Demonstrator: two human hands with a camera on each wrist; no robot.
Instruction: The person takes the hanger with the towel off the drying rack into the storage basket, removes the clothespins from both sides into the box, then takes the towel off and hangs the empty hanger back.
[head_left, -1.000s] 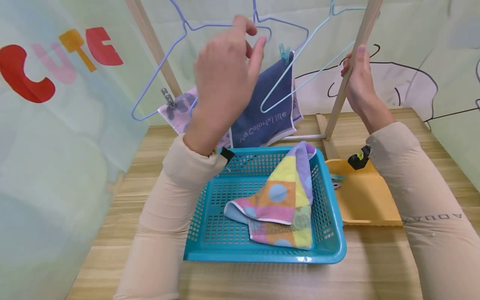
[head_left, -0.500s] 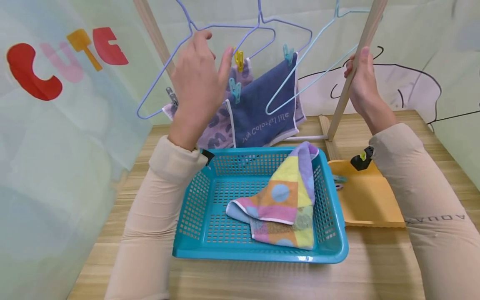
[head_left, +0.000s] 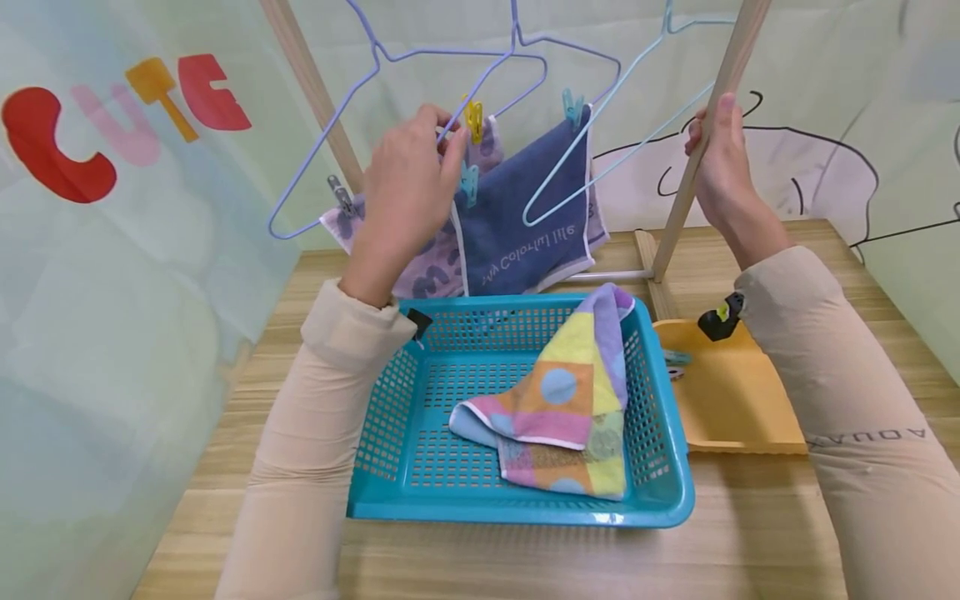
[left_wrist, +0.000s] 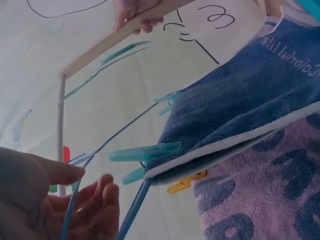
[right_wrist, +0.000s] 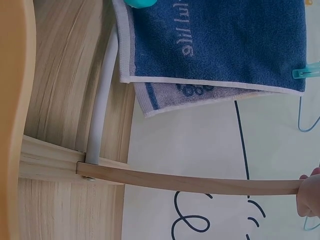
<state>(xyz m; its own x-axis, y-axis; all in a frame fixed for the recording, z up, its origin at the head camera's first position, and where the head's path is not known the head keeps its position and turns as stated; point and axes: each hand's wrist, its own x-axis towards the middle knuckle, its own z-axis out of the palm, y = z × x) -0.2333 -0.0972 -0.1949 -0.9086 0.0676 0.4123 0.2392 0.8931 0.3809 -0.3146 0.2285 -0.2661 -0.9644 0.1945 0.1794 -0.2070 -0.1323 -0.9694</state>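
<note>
My left hand [head_left: 412,183] is at the sloping wire of a purple clothes hanger [head_left: 491,79], fingers curled about it and the thumb against it. In the left wrist view, the wire runs between thumb and fingers of the left hand [left_wrist: 80,195]. From this hanger hangs a dark blue towel [head_left: 525,200], held by two teal clothes pegs [head_left: 469,185]. Behind it, a lilac patterned towel [head_left: 431,262] hangs with a yellow peg [head_left: 473,121] and a grey peg [head_left: 340,195]. My right hand [head_left: 723,158] grips the wooden post [head_left: 678,200] of the rack.
A teal plastic basket [head_left: 678,450] stands in front on the wooden table, a colourful checked towel [head_left: 558,392] lying in it. To its right is an orange tray [head_left: 735,400] with several pegs. A light-blue hanger [head_left: 592,158] hangs near the post, another purple hanger [head_left: 330,129] at left.
My left hand first moved left and down from in front of the hangers, uncovering the yellow and teal pegs, then came to the purple hanger's wire. My right hand stays on the post.
</note>
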